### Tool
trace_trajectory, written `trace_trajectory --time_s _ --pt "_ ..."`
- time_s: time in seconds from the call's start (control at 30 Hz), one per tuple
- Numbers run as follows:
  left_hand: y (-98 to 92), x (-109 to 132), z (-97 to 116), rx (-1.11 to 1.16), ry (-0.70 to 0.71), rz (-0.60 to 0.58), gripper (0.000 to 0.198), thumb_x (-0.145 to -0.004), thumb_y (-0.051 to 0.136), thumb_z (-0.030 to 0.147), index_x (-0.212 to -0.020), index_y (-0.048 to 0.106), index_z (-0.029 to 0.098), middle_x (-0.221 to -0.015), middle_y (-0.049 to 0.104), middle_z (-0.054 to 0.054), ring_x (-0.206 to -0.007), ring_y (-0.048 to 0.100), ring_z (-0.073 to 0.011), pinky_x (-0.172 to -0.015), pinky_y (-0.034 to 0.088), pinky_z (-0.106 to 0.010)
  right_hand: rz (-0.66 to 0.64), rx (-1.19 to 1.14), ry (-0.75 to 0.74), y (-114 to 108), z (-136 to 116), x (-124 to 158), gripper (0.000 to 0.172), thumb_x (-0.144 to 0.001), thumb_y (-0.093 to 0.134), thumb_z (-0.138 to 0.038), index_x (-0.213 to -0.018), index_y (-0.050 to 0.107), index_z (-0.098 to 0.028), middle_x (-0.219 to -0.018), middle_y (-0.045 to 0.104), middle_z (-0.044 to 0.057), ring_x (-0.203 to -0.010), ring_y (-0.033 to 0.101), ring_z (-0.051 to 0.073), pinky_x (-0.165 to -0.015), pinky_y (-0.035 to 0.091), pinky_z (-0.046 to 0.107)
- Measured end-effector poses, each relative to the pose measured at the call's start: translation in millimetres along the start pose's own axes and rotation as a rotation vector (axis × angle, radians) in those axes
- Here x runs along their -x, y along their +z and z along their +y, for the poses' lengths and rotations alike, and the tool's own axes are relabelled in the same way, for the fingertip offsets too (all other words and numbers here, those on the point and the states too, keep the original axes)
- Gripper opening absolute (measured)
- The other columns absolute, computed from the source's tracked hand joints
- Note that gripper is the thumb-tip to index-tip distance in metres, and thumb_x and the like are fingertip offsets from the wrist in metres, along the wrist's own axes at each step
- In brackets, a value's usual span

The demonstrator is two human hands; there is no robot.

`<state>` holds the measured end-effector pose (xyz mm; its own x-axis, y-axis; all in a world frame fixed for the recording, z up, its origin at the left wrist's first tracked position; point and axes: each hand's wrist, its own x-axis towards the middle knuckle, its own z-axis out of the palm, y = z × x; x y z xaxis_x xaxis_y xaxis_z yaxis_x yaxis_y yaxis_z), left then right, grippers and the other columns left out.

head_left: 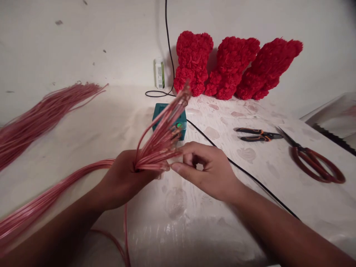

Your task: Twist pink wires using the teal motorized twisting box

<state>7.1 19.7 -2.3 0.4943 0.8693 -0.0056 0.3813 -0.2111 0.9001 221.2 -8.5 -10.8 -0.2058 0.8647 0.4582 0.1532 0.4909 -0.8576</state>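
Two hands work close together above a white patterned sheet (178, 237), which runs under both forearms to the lower edge of the view. The left hand (122, 181) is clamped on a bundle of pink strands (158, 144); the long ends sweep off the left edge, and a few loops droop past the sheet's near side. The strands fan upward from the fist, loose and curved, their tips crossing in front of a teal box (169, 120). The right hand (208, 172) sits just beside them, thumb and forefinger nearly together by the left fingertips; whether they pinch a strand cannot be told. A black cable (244, 170) passes to the right, with snips (250, 130) and red-handled scissors (311, 157) beyond it. Farther left lies a second strand bundle (41, 118). Three red rose bears (191, 63) and a bottle (159, 73) stand against the wall (83, 37).
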Motion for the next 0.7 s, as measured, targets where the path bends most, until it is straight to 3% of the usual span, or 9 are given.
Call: trace_trajectory --time_s 0.2,0.33,0.47,0.6,0.7 --pt "1.0 3 2 0.025 -0.048 0.031 0.029 -0.087 0.065 0.042 -0.075 0.067 0.016 -0.067 0.058 0.0 -0.065 0.048 -0.0123 -0.056 0.038 -0.022 -0.094 -0.142 0.107 0 0 0 0.013 -0.091 0.07 -0.027 -0.085 0.072 -0.016 -0.071 0.061 -0.002 -0.058 0.045 0.007 -0.05 0.037 0.02" --pt "3.5 2 6 0.048 0.003 0.059 0.029 -0.085 0.068 0.041 -0.071 0.067 0.016 -0.061 0.054 0.001 -0.06 0.044 -0.0111 -0.054 0.038 -0.021 -0.098 -0.212 0.15 1 -1 1 0.017 -0.091 0.071 -0.029 -0.081 0.067 -0.017 -0.065 0.053 -0.005 -0.057 0.043 0.006 -0.05 0.036 0.019" --pt "0.8 1 6 0.101 0.037 0.061 0.025 -0.082 0.071 0.036 -0.067 0.068 0.017 -0.061 0.055 0.001 -0.059 0.047 -0.0112 -0.055 0.04 -0.021 -0.189 -0.309 0.209 0 -4 1 0.02 -0.091 0.071 -0.032 -0.08 0.066 -0.016 -0.06 0.048 -0.007 -0.05 0.039 0.005 -0.045 0.032 0.018" --pt "-5.1 1 5 0.086 0.036 0.185 0.029 -0.081 0.073 0.042 -0.067 0.071 0.017 -0.06 0.046 0.003 -0.055 0.04 -0.0093 -0.05 0.037 -0.02 -0.282 -0.408 0.332 2 -3 1 0.023 -0.092 0.069 -0.036 -0.081 0.063 -0.016 -0.054 0.048 -0.009 -0.043 0.038 0.004 -0.041 0.031 0.017" --pt "-7.2 3 6 0.07 0.056 0.133 0.023 -0.082 0.072 0.039 -0.074 0.074 0.017 -0.06 0.046 0.003 -0.054 0.039 -0.0085 -0.047 0.034 -0.019 -0.326 -0.457 0.394 3 -1 1 0.028 -0.093 0.068 -0.039 -0.079 0.061 -0.016 -0.052 0.048 -0.009 -0.041 0.039 0.004 -0.041 0.033 0.018"
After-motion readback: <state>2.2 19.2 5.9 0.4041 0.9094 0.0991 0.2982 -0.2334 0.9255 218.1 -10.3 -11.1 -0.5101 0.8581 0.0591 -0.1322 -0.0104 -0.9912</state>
